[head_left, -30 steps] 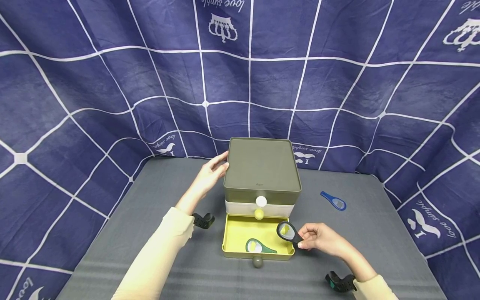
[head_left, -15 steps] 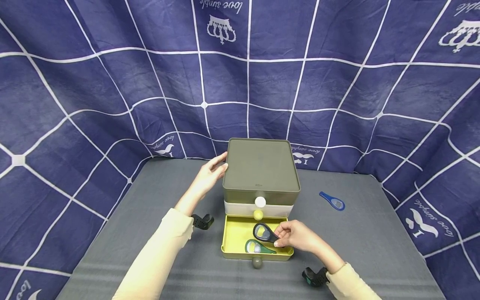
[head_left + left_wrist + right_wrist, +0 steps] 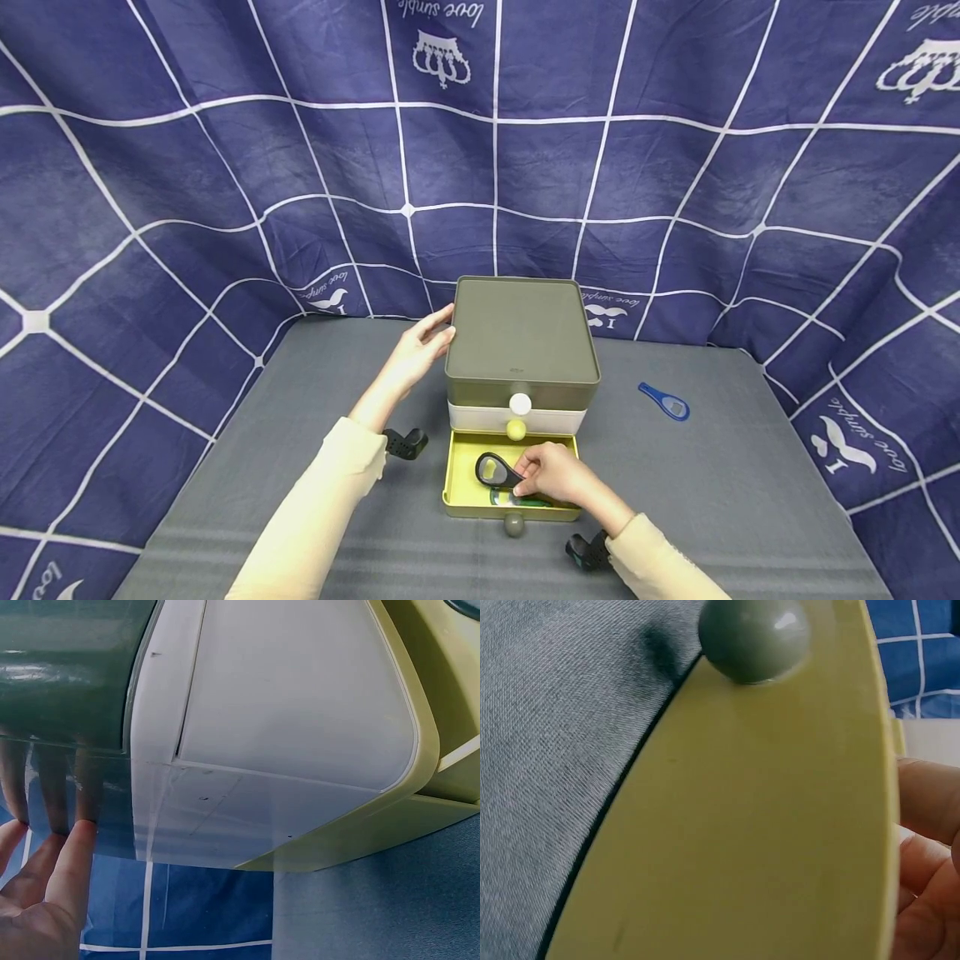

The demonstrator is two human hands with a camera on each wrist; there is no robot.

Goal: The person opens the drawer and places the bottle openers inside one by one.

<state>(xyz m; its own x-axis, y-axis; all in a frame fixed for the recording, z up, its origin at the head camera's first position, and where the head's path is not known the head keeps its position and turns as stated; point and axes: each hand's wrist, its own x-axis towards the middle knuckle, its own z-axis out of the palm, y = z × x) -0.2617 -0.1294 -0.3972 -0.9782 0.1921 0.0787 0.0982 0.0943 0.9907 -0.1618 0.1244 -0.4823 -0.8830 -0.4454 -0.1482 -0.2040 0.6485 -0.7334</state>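
A small stacked drawer chest has an olive-green top. My left hand rests its fairly straight fingertips on the chest's left side; in the left wrist view the fingers touch the green wall. Below, the yellow bottom drawer is pulled out. Inside the drawer's outline, my right hand pinches the handle of a black magnifying glass, its lens pointing left. A green magnifying glass lies on the drawer floor, partly covered by that hand. In the right wrist view the drawer front hides most of the hand.
A blue magnifying glass lies on the grey cloth to the chest's right. The white middle drawer is closed. A round olive knob juts from the yellow drawer's front. Blue curtain hangs behind the table.
My right hand has carried the black magnifying glass leftward from the drawer's right edge to over its middle, now partly covering the green one. The left hand has stayed on the chest.
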